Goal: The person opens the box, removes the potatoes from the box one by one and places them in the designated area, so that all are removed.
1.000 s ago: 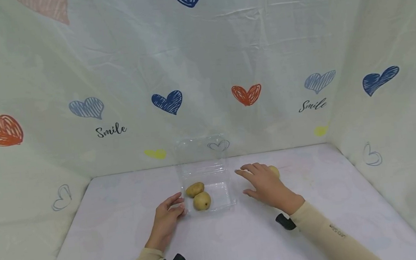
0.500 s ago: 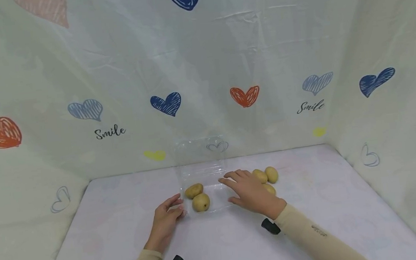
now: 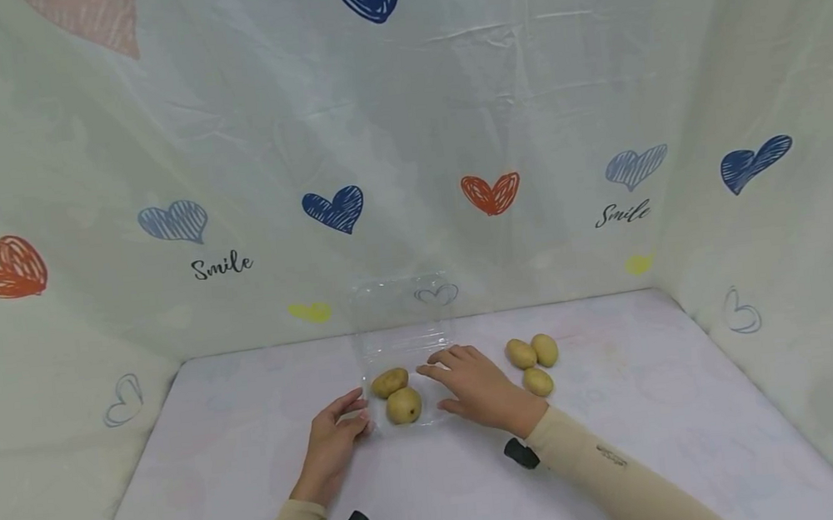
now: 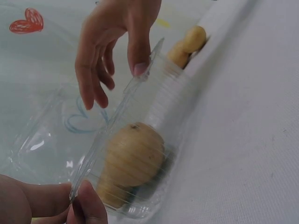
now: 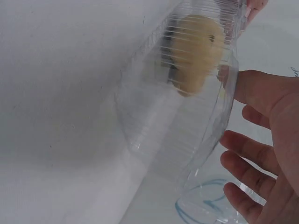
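Note:
A clear plastic clamshell box (image 3: 404, 345) stands in the middle of the table, its lid (image 3: 391, 308) raised at the back. Inside, at the left, lie an oblong potato (image 3: 391, 382) and a rounder potato (image 3: 404, 406), side by side. My left hand (image 3: 331, 444) pinches the box's left rim (image 4: 77, 179) between thumb and fingers, as the left wrist view shows. Over the right side of the box is my right hand (image 3: 483, 389), fingers spread and holding nothing. In the right wrist view its thumb (image 5: 254, 88) overlaps the rim.
Three more potatoes lie in a cluster right of the box: one at the left (image 3: 521, 354), one at the back right (image 3: 545, 350), one in front (image 3: 539, 382). A pale cloth (image 3: 567, 254) printed with hearts hangs behind the table (image 3: 439, 492).
My right hand has moved left from beside the loose potatoes to the right part of the box, uncovering the three potatoes. My left hand stays at the box's left rim.

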